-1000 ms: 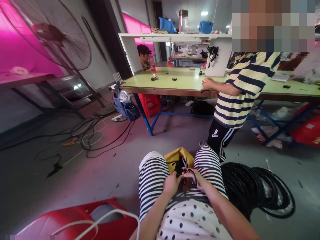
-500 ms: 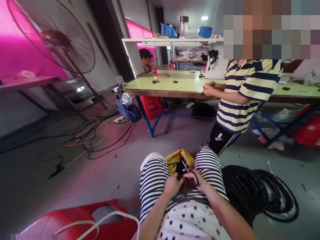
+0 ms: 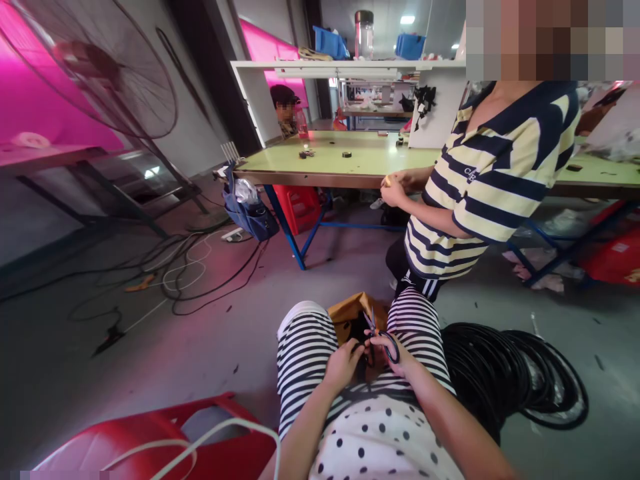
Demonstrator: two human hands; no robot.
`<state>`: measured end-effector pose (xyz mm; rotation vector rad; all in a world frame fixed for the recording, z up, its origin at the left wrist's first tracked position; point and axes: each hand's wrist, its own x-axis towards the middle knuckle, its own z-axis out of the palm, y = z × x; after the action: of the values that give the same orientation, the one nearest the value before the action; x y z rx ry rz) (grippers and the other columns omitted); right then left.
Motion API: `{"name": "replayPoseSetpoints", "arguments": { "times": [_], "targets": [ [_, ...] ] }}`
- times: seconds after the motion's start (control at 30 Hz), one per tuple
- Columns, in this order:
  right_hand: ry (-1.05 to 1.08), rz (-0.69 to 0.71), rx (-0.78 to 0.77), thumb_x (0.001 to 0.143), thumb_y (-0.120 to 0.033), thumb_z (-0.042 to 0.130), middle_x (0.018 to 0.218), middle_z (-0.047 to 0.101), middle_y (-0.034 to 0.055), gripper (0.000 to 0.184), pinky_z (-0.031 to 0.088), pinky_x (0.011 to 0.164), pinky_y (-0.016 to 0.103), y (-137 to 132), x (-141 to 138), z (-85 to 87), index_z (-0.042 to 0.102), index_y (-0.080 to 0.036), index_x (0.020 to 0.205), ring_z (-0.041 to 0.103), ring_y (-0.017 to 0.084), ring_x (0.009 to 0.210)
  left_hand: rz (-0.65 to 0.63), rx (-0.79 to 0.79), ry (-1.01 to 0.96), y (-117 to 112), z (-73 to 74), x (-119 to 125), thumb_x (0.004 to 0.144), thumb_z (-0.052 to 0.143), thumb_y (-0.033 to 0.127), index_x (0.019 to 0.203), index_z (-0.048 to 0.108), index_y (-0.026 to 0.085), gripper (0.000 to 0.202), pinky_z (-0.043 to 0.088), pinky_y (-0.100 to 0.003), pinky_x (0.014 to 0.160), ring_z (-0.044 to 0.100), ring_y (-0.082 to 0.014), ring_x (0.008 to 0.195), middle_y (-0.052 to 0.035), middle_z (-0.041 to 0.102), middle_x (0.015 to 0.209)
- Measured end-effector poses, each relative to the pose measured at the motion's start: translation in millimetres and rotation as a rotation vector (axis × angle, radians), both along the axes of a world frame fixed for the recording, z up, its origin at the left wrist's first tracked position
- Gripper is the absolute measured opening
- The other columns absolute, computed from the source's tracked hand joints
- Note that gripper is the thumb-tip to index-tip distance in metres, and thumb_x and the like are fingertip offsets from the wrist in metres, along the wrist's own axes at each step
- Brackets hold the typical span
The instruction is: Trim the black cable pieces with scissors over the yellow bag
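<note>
My right hand grips a pair of scissors with black handles, its fingers around the loops. The blades point up and away from me, slightly apart. Just left of them, my left hand has its fingers pinched together beside something dark that I cannot make out. Both hands are close together between my knees, above a yellow-brown bag standing open. Dark pieces show inside the bag, partly hidden by my hands and the scissors.
A co-worker in a striped shirt stands ahead on the right, hands near the green table. Coiled black tubing lies right of my legs. A red stool is at lower left. Cables and a fan stand farther left.
The co-worker has moved left and closer, hands shifting left along the table edge. My view has turned slightly. The scissors stay in my right hand, and both hands remain above the bag.
</note>
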<state>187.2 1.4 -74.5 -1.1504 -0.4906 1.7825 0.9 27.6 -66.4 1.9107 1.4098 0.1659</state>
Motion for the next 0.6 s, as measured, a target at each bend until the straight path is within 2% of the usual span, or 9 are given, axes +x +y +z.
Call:
{"name": "replayPoseSetpoints", "arguments": {
  "times": [0.13, 0.3, 0.5, 0.6],
  "targets": [
    [0.037, 0.002, -0.032, 0.06, -0.042, 0.093, 0.085, 0.075, 0.0024, 0.051, 0.052, 0.066, 0.031, 0, 3, -0.8, 0.08, -0.022, 0.105, 0.068, 0.019, 0.075, 0.014, -0.008, -0.044, -1, -2.0, -3, 0.107, 0.048, 0.038, 0.116, 0.07, 0.022, 0.029, 0.049, -0.028, 0.089, 0.075, -0.0239, 0.106, -0.0091, 0.08, 0.113],
    [0.083, 0.019, -0.055, 0.062, -0.043, 0.092, 0.081, 0.072, 0.0014, 0.055, 0.045, 0.056, 0.026, 1, 8, 1.7, 0.08, -0.019, 0.11, 0.063, 0.015, 0.067, -0.003, -0.051, -0.176, -1, -4.3, -5, 0.104, 0.05, 0.042, 0.106, 0.068, 0.022, 0.027, 0.048, -0.028, 0.086, 0.071, -0.0216, 0.097, -0.0062, 0.078, 0.104],
    [0.246, 0.139, 0.048, 0.069, -0.043, 0.088, 0.068, 0.062, -0.0027, 0.053, 0.046, 0.07, 0.029, -1, 5, 5.7, 0.079, -0.015, 0.113, 0.055, 0.012, 0.061, 0.099, -0.063, -0.306, 6, -18.5, -2, 0.101, 0.043, 0.053, 0.098, 0.062, 0.021, 0.037, 0.048, -0.03, 0.082, 0.065, -0.0206, 0.088, -0.0041, 0.07, 0.09],
    [0.233, 0.093, 0.074, 0.069, -0.042, 0.088, 0.068, 0.063, -0.0034, 0.052, 0.047, 0.072, 0.03, -1, 4, 4.5, 0.077, -0.017, 0.114, 0.053, 0.012, 0.059, 0.207, -0.104, -0.394, 9, -21.1, 0, 0.098, 0.046, 0.062, 0.092, 0.058, 0.022, 0.042, 0.047, -0.03, 0.077, 0.06, -0.0187, 0.081, -0.0007, 0.061, 0.081]
  ]
}}
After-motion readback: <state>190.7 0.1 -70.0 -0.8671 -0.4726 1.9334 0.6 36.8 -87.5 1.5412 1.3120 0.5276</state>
